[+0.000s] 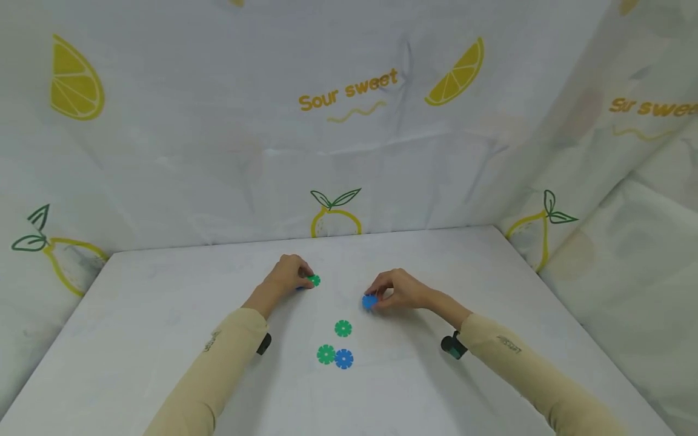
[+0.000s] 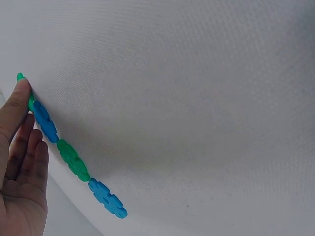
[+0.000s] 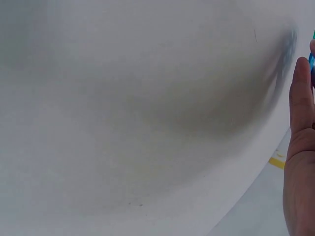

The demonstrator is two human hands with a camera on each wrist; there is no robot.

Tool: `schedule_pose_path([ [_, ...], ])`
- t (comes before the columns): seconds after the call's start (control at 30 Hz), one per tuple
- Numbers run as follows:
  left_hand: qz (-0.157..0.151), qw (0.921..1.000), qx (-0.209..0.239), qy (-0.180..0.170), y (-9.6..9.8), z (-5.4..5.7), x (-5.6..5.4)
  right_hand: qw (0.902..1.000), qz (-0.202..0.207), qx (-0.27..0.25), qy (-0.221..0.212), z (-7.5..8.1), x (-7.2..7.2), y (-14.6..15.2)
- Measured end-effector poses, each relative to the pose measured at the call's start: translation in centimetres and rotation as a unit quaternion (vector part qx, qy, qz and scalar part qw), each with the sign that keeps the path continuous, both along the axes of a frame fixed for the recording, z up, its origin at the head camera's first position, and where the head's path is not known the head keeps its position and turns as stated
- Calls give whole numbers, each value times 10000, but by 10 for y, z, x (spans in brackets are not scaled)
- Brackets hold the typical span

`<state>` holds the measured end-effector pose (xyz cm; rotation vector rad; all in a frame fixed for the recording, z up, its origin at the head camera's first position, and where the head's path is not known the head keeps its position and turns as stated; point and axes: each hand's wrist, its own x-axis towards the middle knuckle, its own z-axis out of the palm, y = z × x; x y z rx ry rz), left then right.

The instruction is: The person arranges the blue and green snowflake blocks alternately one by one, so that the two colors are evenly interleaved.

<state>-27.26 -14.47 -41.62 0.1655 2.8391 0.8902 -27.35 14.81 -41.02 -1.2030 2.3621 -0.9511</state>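
Observation:
My left hand [image 1: 286, 274] pinches a green notched plastic disc [image 1: 314, 280], thumb on its face. In the left wrist view that green disc heads a row; below it a blue disc [image 2: 45, 121], another green disc [image 2: 73, 160] and a last blue disc [image 2: 108, 198] run end to end. From the head, the left hand hides most of this row. Across a gap to the right, my right hand [image 1: 400, 289] holds a blue notched disc [image 1: 369, 301] between thumb and fingers. Only a sliver of blue shows by the fingers [image 3: 301, 93] in the right wrist view.
Nearer the body on the white table [image 1: 163, 339] lie a green disc [image 1: 343, 328], a second green disc [image 1: 326, 354] and a blue disc [image 1: 343, 359], the last two side by side. A lemon-print white cloth [image 1: 218, 169] hangs behind the table's far edge.

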Motion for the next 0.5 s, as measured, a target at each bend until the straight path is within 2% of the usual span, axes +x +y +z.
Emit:
schedule_pose_path([
  [0.27, -57, 9999, -62, 71, 0, 1, 1, 9996, -143, 223, 97, -3, -19, -15],
  [0.5, -83, 9999, -84, 111, 0, 2, 1, 9988, -361, 258, 227, -5, -29, -33],
])
